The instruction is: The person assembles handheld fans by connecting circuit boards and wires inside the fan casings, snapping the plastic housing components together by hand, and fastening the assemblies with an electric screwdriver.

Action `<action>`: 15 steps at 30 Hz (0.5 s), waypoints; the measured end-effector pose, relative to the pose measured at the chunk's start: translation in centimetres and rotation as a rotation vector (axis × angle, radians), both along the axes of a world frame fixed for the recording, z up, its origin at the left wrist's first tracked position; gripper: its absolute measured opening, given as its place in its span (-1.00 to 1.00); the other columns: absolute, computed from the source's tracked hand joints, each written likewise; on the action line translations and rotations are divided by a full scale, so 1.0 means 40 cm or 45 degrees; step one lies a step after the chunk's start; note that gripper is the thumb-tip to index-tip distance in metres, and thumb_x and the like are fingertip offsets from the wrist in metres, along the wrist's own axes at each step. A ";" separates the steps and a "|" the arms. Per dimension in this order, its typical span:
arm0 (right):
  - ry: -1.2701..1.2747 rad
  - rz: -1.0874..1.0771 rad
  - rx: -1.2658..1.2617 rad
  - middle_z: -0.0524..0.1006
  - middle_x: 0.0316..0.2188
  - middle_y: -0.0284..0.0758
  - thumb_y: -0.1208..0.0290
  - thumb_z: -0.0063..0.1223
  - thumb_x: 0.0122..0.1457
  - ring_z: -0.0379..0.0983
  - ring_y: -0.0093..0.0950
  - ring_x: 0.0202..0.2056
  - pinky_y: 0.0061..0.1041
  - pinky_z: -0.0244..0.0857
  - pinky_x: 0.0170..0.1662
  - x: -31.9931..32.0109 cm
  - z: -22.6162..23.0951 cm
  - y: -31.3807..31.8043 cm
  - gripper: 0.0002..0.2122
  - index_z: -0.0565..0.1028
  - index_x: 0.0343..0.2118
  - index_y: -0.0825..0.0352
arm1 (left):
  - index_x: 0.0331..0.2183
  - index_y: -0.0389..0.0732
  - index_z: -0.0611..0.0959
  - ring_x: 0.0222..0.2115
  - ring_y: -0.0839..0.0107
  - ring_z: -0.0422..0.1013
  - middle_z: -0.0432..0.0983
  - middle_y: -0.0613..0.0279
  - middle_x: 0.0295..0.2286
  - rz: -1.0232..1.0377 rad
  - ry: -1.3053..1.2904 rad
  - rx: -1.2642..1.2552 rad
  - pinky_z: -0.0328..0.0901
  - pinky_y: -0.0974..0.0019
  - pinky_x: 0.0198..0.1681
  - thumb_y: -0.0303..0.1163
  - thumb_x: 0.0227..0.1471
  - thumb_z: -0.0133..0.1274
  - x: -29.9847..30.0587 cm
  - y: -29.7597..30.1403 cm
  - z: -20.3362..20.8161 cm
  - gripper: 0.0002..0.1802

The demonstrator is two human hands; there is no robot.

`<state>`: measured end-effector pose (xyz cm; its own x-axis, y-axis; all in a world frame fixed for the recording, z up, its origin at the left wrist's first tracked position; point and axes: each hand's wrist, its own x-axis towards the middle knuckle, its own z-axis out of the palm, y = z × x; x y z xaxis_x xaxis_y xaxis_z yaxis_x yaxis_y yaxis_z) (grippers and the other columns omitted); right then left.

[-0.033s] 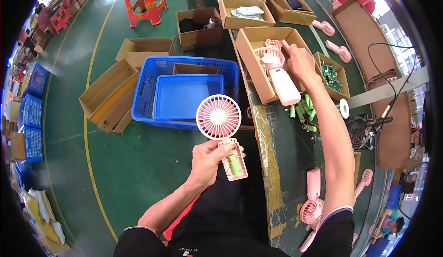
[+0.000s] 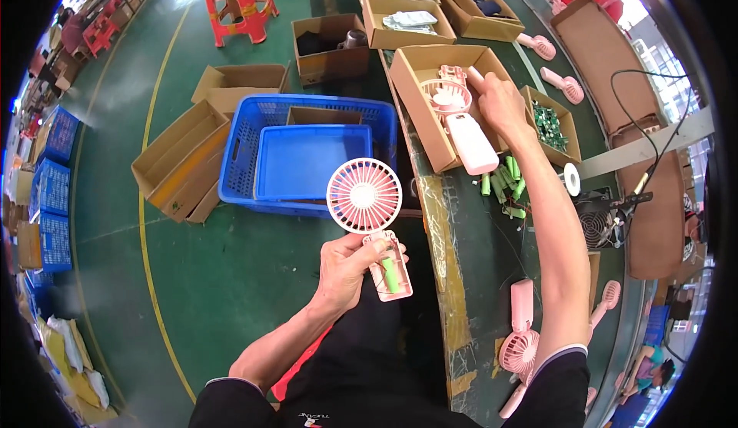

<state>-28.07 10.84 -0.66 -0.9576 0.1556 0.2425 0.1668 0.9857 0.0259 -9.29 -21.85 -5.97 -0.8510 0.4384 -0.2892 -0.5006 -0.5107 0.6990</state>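
My left hand (image 2: pixel 344 273) is closed round the handle of a pink handheld fan (image 2: pixel 364 196), held upright over my lap with its round grille at the top. The handle is uncovered, and a green battery cell (image 2: pixel 390 274) lies inside it. My right hand (image 2: pixel 503 109) reaches into a cardboard box (image 2: pixel 421 124) on the bench, its fingers closed at a pale pink plastic part (image 2: pixel 477 80); the fingertips are partly hidden. Beside it in that box are a pink fan head (image 2: pixel 447 97) and a pale pink fan handle (image 2: pixel 473 145) that sticks out over the near wall.
Loose green battery cells (image 2: pixel 503 186) lie on the bench (image 2: pixel 484 251) by a box of green circuit boards (image 2: pixel 550 126). Another pink fan (image 2: pixel 520 343) rests near my right forearm. A blue crate (image 2: pixel 234 151) stands left of the bench, and a red stool (image 2: pixel 238 5) is farther off.
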 end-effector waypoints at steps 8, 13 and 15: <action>0.216 0.299 -1.198 0.55 -0.38 -0.38 0.43 0.01 0.22 0.48 -0.65 -0.41 -0.67 0.34 -0.49 0.360 0.239 -0.168 -0.68 0.44 0.02 0.43 | -0.23 -0.45 0.59 -0.32 0.14 0.57 0.58 -0.05 -0.34 -0.091 0.028 -0.002 0.48 0.12 -0.19 -0.46 0.12 0.03 0.069 0.019 0.009 -0.76; -0.248 0.075 -1.244 0.53 -0.43 -0.39 0.57 0.15 0.07 0.42 -0.71 -0.46 -0.68 0.28 -0.50 0.733 0.306 -0.210 -0.76 0.43 -0.18 0.43 | -0.20 -0.46 0.58 -0.30 0.15 0.56 0.58 -0.04 -0.32 -0.259 0.134 -0.017 0.47 0.13 -0.18 -0.46 0.14 0.01 0.145 0.049 0.042 -0.74; -0.356 -0.008 -1.305 0.50 -0.46 -0.43 0.62 0.21 0.01 0.38 -0.74 -0.47 -0.73 0.23 -0.46 0.874 0.302 -0.210 -0.70 0.40 -0.19 0.38 | -0.20 -0.46 0.58 -0.30 0.18 0.56 0.58 -0.02 -0.32 -0.297 0.169 -0.005 0.47 0.16 -0.19 -0.46 0.13 0.02 0.189 0.068 0.049 -0.75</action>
<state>6.90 2.43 11.40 -0.9575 0.1660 -0.2360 0.2885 0.5577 -0.7783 -1.72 -19.14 -4.01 -0.7577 0.6262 -0.1839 -0.5083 -0.3894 0.7681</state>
